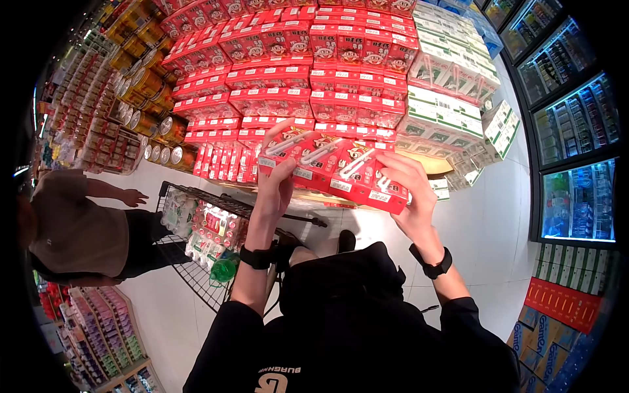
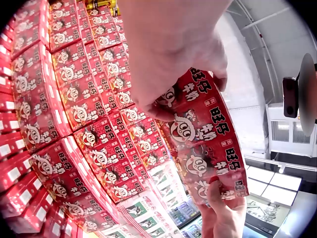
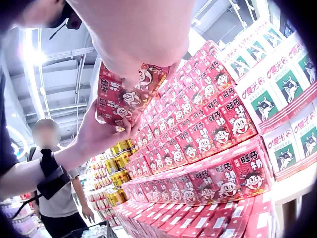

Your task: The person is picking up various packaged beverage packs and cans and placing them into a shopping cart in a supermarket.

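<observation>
Right now the person is holding a red multipack of small milk cartons at the centre of the head view, lifted clear of the stacked red display that is filling the upper middle of the frame. The left hand is gripping the pack's left end, with the fingers curled over its edge. The right hand is clasping the right end the same way, so the load is being shared.

I'd judge it fairly weighty for its size (it is liquid, after all). Each carton looks stiff, but the row is likely to bend at the joins. The shiny wrap looks slippery, so taking hold at both ends, with the fingers underneath, seems the safest way.

A wire shopping cart is standing at lower left with goods already in it, and another shopper is reaching out at the far left. Green-and-white cartons are piled at upper right.
</observation>
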Available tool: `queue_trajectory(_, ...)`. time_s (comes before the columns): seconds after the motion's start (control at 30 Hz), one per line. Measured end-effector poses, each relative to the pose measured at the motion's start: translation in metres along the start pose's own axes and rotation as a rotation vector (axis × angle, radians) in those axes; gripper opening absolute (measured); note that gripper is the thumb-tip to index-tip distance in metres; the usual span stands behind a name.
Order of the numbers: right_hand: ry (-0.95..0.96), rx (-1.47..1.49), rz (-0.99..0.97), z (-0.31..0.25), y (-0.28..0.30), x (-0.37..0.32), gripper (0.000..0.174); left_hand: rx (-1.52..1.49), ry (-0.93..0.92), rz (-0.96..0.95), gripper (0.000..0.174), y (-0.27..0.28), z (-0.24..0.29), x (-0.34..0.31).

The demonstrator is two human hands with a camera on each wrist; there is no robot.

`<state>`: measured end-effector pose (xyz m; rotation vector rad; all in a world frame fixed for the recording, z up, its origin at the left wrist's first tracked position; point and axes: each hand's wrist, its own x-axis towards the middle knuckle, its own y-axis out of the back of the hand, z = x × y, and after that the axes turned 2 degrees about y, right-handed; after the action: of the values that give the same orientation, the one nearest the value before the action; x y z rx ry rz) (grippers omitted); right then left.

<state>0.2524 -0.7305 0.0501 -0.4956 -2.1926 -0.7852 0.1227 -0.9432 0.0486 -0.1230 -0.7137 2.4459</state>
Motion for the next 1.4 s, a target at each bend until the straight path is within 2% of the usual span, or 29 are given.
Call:
queue_trajectory(0.03, 0.01, -0.024, -0.003, 0.0, 0.003, -0.002, 0.045, -0.025, 0.024, 0.026, 0.072, -0.005, 0.001, 0.0)
queue_trajectory(0.2, 0.103, -0.14, -0.008, 0.003, 0.013, -0.01, 0.038, 0.005, -0.05, -0.038, 0.074, -0.007, -0.004, 0.001)
queue_trajectory(0.3, 0.155, -0.178, -0.011, 0.013, 0.017, -0.013, 0.042, 0.092, -0.097, -0.048, 0.071, -0.011, -0.003, 0.0)
queue_trajectory(0.37, 0.045, -0.083, -0.007, 0.011, 0.018, -0.008, 0.045, 0.137, -0.068, -0.002, 0.066, -0.021, 0.004, -0.002)
queue_trajectory(0.43, -0.106, 0.001, -0.01, 0.02, 0.016, -0.015, 0.054, 0.27, 0.068, 0.025, 0.056, -0.021, 0.016, -0.003)
queue_trajectory(0.47, -0.317, 0.167, 0.024, 0.018, 0.015, -0.017, 0.055, 0.335, 0.136, 0.038, 0.052, -0.021, 0.019, -0.003)
queue_trajectory(0.5, -0.526, 0.334, 0.06, 0.014, 0.012, -0.019, 0.056, 0.438, 0.08, 0.133, 0.042, -0.025, 0.015, -0.006)
queue_trajectory(0.53, -0.733, 0.502, 0.094, 0.012, 0.011, -0.018, 0.057, 0.498, 0.111, 0.125, 0.041, -0.027, 0.016, -0.006)
queue_trajectory(0.6, -0.721, 0.541, 0.053, 0.022, 0.007, -0.022, 0.056, 0.622, 0.174, 0.114, 0.04, -0.031, 0.021, -0.009)
queue_trajectory(0.67, -0.742, 0.61, 0.062, 0.029, 0.002, -0.025, 0.053, 0.583, 0.119, 0.171, 0.037, -0.043, 0.022, -0.015)
queue_trajectory(0.73, -0.976, 0.837, 0.152, 0.035, -0.009, -0.031, 0.049, 0.651, 0.126, 0.208, 0.037, -0.069, 0.03, -0.022)
queue_trajectory(0.8, -1.129, 1.136, 0.287, 0.038, -0.023, -0.032, 0.05, 0.965, -0.186, 0.173, 0.055, -0.079, 0.011, -0.027)
queue_trajectory(0.87, -1.158, 1.325, 0.247, 0.049, -0.04, -0.044, 0.056, 1.007, -0.279, 0.135, 0.058, -0.105, 0.011, -0.037)
queue_trajectory(0.93, -1.226, 1.44, 0.099, 0.048, -0.043, -0.046, 0.059, 1.08, -0.377, 0.165, 0.063, -0.114, 0.006, -0.037)
queue_trajectory(0.97, -1.282, 1.501, 0.229, 0.045, -0.051, -0.046, 0.063, 1.117, -0.426, 0.18, 0.065, -0.117, 0.004, -0.037)
queue_trajectory(1.07, -1.267, 1.408, 0.225, 0.027, -0.048, -0.034, 0.064, 1.148, -0.545, 0.237, 0.068, -0.119, 0.001, -0.036)
queue_trajectory(1.1, -1.187, 1.418, 0.217, 0.027, -0.051, -0.035, 0.064, 1.226, -0.586, 0.226, 0.066, -0.115, 0.0, -0.036)
queue_trajectory(1.17, -1.219, 1.345, 0.262, 0.026, -0.049, -0.034, 0.062, 1.377, -0.669, 0.202, 0.063, -0.103, 0.0, -0.035)
queue_trajectory(1.3, -1.303, 1.275, 0.284, 0.023, -0.042, -0.031, 0.055, 1.37, -0.645, 0.238, 0.053, -0.097, 0.003, -0.035)
queue_trajectory(1.4, -1.342, 1.269, 0.242, 0.023, -0.038, -0.03, 0.053, 1.344, -0.645, 0.219, 0.052, -0.093, 0.002, -0.036)
